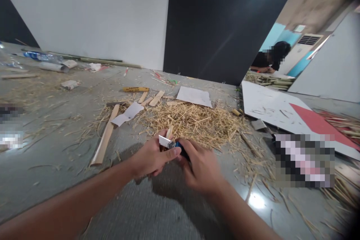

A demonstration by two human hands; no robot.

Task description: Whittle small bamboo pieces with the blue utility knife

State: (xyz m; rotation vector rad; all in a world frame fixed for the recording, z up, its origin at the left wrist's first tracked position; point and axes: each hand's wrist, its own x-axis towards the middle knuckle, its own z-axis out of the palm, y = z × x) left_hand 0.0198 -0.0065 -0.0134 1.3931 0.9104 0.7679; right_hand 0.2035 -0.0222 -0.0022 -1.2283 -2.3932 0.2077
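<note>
My right hand is closed around the dark handle of a utility knife, with a blue part near the grip. Its wide silver blade points left, across my left hand. Between the fingers of my left hand is a pale bamboo strip, its tip showing just past the blade. The left thumb lies against the knife near the base of the blade. Fingers hide the rest of the strip. Both hands are above the floor, at the near edge of a heap of straw-coloured shavings.
A flat wooden slat lies left of my hands. White paper and a yellow tube lie beyond. White boards rest at right. Black and white panels stand behind. Plastic bottles lie far left. Another person bends down at back right.
</note>
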